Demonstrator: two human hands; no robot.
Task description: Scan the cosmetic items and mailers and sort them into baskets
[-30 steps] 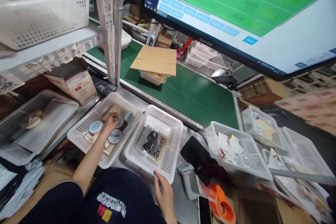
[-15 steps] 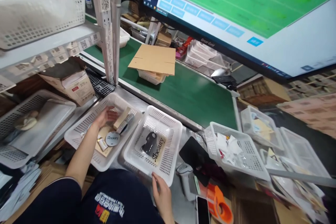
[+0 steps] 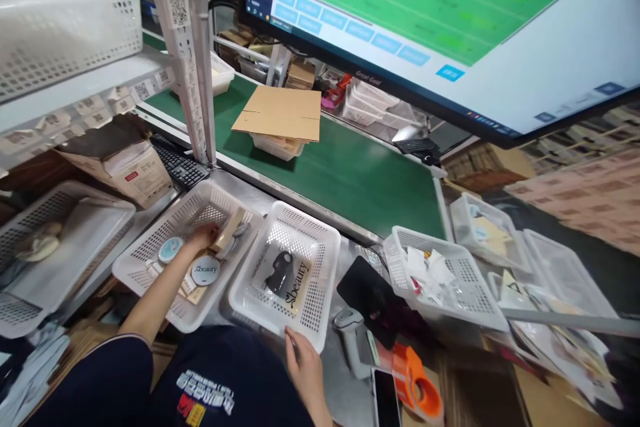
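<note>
My left hand (image 3: 203, 237) reaches into a white perforated basket (image 3: 150, 247) and closes on a tan box (image 3: 229, 229) there. Round tins, one light blue (image 3: 171, 249) and one labelled "Beauty" (image 3: 205, 270), lie in the same basket beside the hand. My right hand (image 3: 302, 361) rests with curled fingers against the near rim of a second white basket (image 3: 320, 260), which holds a flat packet with a black item and "Beauty" lettering (image 3: 286, 275).
A green conveyor belt (image 3: 360, 180) carries a basket under flat cardboard (image 3: 280, 113). A large monitor (image 3: 440, 20) hangs overhead. A barcode scanner (image 3: 350, 337), orange tape dispenser (image 3: 417, 387), phone (image 3: 386, 400) and more white baskets (image 3: 440, 280) sit at right. Shelving with baskets stands at left.
My left hand has shifted among the items in the left basket and now grips the tan box; a light blue tin shows again. My right hand stays at the second basket's rim.
</note>
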